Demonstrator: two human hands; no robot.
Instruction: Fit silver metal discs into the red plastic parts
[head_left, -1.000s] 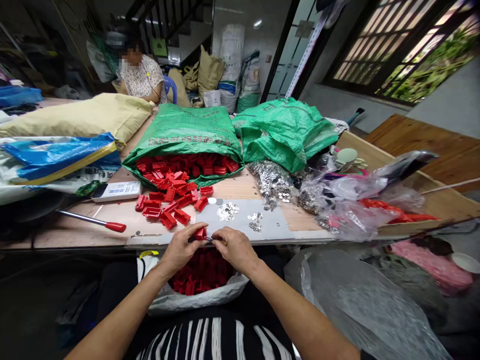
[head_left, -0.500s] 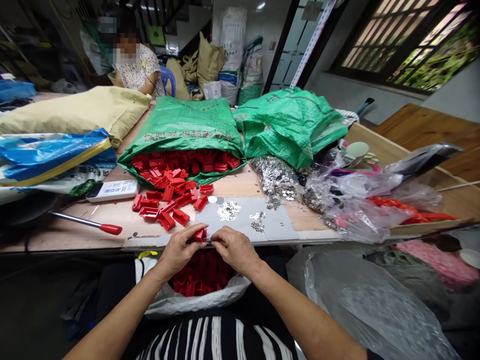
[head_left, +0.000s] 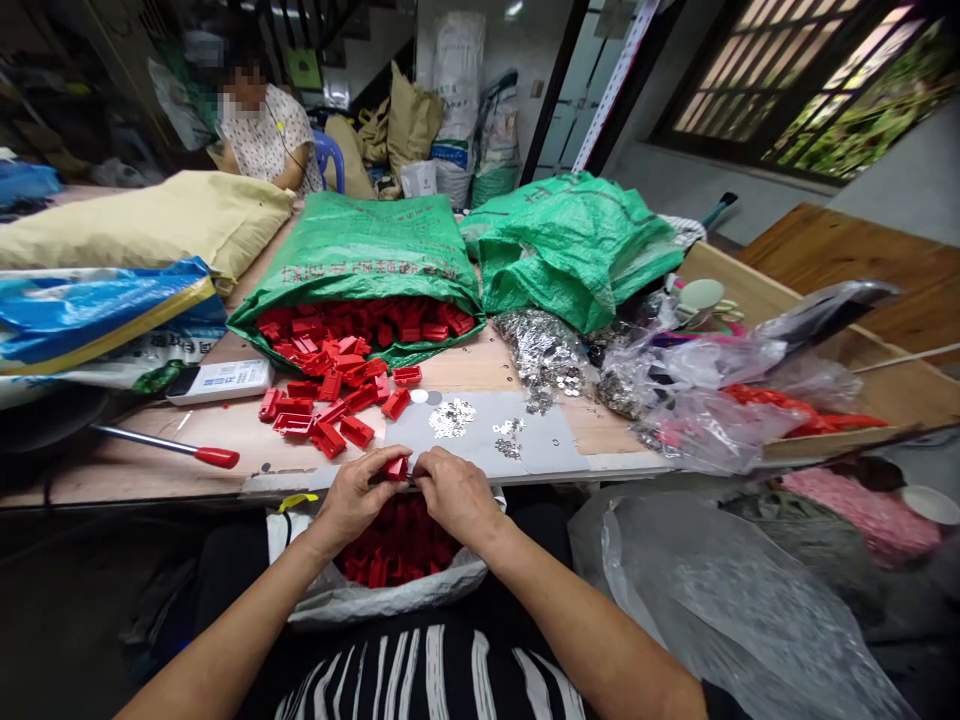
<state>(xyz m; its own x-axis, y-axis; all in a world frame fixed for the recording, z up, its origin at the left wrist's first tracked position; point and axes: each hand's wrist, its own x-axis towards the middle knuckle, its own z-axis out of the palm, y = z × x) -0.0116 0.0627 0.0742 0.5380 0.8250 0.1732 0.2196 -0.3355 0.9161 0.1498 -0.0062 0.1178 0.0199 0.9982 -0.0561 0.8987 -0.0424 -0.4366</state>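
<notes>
My left hand (head_left: 355,502) pinches a small red plastic housing (head_left: 396,467) at the table's front edge. Close on its right, my right hand (head_left: 459,498) is closed on a slim metal tool, now mostly hidden by the fingers; its yellowish handle showed earlier. Below both hands, a white sack (head_left: 390,602) on my lap holds many red housings. Loose red housings (head_left: 328,438) lie on the table just beyond my left hand. Flat silver metal pieces (head_left: 452,418) and a smaller group of metal bits (head_left: 509,446) rest on a grey sheet (head_left: 551,450).
A green sack (head_left: 375,240) spills red housings. To its right are another green sack (head_left: 577,240), a bag of metal pieces (head_left: 536,345) and a wooden tray (head_left: 847,375). A red-tipped lever (head_left: 216,457) juts out at left. Across the table sits a person (head_left: 266,140).
My right hand has rolled over slightly, and its fingers now cover the tool's handle. The left hand still holds the red housing. The whole view has shifted a little.
</notes>
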